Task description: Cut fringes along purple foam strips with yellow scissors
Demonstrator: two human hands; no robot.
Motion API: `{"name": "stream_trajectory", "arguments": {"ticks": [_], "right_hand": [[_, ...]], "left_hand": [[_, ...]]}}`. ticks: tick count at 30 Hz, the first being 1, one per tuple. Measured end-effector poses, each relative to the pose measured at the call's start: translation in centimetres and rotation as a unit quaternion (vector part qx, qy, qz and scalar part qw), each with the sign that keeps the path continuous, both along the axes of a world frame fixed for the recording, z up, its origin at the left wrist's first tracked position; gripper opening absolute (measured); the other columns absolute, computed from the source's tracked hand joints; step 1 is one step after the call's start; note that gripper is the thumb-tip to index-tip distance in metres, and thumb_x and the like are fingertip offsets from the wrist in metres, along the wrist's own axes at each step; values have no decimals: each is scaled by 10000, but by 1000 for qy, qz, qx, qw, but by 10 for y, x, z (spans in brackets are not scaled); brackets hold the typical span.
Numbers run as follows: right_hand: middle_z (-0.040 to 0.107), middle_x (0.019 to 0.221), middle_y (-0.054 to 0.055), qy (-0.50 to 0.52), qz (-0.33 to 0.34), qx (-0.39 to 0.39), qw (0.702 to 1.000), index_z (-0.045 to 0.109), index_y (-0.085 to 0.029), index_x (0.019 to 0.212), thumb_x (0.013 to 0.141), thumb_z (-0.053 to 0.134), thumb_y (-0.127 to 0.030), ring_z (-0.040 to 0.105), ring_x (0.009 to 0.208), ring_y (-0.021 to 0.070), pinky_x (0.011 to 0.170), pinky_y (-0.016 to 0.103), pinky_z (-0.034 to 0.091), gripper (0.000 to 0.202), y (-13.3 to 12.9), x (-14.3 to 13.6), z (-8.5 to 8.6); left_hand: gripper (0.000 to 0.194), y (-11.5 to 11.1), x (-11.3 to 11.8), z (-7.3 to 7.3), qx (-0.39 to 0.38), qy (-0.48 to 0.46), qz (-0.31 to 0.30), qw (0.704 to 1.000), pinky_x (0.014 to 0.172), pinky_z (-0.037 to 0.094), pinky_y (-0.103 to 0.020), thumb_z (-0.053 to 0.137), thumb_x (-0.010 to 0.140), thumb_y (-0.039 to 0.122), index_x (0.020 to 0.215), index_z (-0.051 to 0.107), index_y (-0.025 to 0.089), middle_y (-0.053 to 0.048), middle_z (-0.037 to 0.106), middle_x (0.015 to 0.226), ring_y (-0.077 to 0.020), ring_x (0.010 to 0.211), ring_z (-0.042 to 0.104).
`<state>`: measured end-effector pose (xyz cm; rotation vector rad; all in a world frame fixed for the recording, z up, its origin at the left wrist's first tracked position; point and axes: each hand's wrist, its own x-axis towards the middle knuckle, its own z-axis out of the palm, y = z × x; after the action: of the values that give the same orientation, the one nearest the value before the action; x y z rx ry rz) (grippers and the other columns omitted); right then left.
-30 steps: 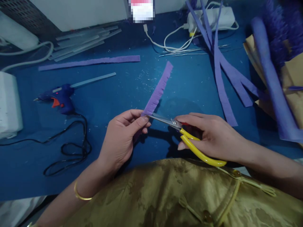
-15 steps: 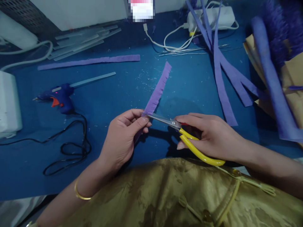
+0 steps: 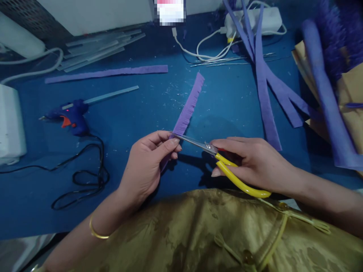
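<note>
A purple strip (image 3: 189, 107), its right edge cut into a fringe, is pinched between the thumb and fingers of my left hand (image 3: 150, 162). Its fringed end points up and away, and its lower end hangs partly hidden behind the hand. My right hand (image 3: 252, 162) is closed around the yellow handles of the scissors (image 3: 239, 183). The blades lie across the strip right beside my left thumb and look nearly closed. Some fingers of my right hand are hidden behind the handles.
A blue glue gun (image 3: 74, 115) with a glue stick and black cord lies left. Behind it are a plain purple strip (image 3: 113, 73) and several clear glue sticks (image 3: 99, 49). At right hang long purple strips (image 3: 263, 87), near wires (image 3: 221, 61), a white power strip (image 3: 269, 20) and brown paper (image 3: 351, 83).
The fringed strip's far end has shifted slightly left. The scissors blades and both hands stay almost in place. A long purple strip at right has swung a little left.
</note>
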<state>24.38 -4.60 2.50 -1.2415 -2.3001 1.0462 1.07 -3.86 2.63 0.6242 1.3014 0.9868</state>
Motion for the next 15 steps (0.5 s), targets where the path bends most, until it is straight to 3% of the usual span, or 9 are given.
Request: {"name": "stream_trajectory", "arguments": {"ticks": [8, 15], "right_hand": [[734, 903, 76, -20, -2, 9, 1000, 690, -159, 1175, 919, 609, -554, 651, 740, 206, 643, 310, 461, 477, 1, -1, -2], [722, 836, 55, -7, 0, 7, 1000, 696, -156, 1153, 926, 605, -548, 613, 669, 184, 587, 299, 437, 463, 0, 0, 0]], "left_hand": [[110, -1, -1, 0, -20, 6, -15, 1000, 537, 470, -144, 823, 678, 148, 721, 723, 130, -6, 693, 624, -63, 538, 578], [105, 0, 1, 1, -20, 4, -21, 1000, 538, 473, -148, 829, 678, 149, 713, 730, 138, -2, 691, 616, -67, 540, 582]]}}
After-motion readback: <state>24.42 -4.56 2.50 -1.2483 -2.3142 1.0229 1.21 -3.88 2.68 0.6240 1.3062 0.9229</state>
